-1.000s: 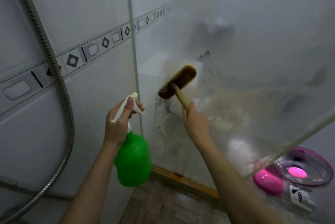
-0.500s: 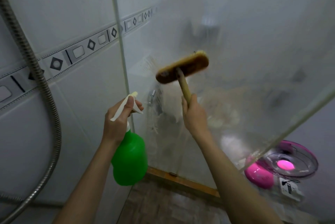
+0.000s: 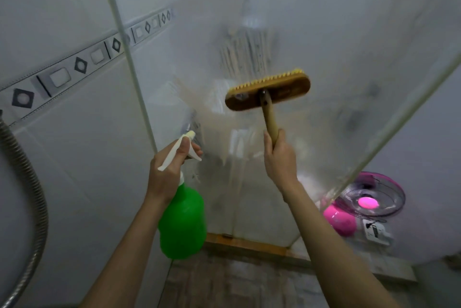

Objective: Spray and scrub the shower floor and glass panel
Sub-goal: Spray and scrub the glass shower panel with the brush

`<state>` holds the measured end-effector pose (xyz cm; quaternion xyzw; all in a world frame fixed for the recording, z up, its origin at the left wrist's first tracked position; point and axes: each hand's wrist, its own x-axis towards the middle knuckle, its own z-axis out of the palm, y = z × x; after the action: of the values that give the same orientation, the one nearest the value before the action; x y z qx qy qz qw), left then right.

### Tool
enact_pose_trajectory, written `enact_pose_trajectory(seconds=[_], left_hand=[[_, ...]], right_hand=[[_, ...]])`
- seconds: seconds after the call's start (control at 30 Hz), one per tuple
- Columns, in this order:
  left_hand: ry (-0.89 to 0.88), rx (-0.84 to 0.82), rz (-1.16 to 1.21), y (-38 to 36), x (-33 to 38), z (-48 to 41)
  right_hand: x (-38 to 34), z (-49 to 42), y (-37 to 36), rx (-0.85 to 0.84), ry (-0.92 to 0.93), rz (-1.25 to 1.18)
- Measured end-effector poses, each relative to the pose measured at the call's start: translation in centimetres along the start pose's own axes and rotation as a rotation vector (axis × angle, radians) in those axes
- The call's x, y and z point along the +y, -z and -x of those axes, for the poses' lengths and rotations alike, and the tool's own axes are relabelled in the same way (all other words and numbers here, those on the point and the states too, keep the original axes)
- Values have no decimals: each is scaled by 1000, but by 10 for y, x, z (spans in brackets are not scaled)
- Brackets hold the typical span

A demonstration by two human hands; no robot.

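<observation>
The foggy glass panel (image 3: 336,33) fills the middle and right of the view, streaked where bristles have passed. My right hand (image 3: 280,158) grips the wooden handle of a scrub brush (image 3: 268,93), whose yellow-bristled head lies level against the glass. My left hand (image 3: 169,168) holds the white trigger head of a green spray bottle (image 3: 183,223), which hangs below the hand near the panel's left edge. The brown tiled shower floor (image 3: 237,282) shows at the bottom.
A metal shower hose (image 3: 37,208) curves down the white tiled wall on the left. A wooden threshold (image 3: 249,244) runs under the glass. Beyond the panel, at the right, sit a pink fan (image 3: 369,200) and a small white device (image 3: 376,233).
My right hand has pushed the brush up and to the right along the glass, and the brush head has turned more level. The bottle in my left hand stays in place.
</observation>
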<state>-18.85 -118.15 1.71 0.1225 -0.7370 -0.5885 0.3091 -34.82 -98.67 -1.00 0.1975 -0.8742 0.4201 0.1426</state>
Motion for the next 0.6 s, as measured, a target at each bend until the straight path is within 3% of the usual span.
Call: enact_pose_trajectory(seconds=[0.17, 0.37, 0.6], left_hand=[[13, -31, 2, -22, 0, 3], [20, -45, 14, -59, -2, 7], [105, -6, 23, -114, 25, 14]], right_hand=[[-11, -33, 33, 127, 15, -115], [73, 43, 31, -31, -198, -10], [52, -17, 80, 73, 33, -54]])
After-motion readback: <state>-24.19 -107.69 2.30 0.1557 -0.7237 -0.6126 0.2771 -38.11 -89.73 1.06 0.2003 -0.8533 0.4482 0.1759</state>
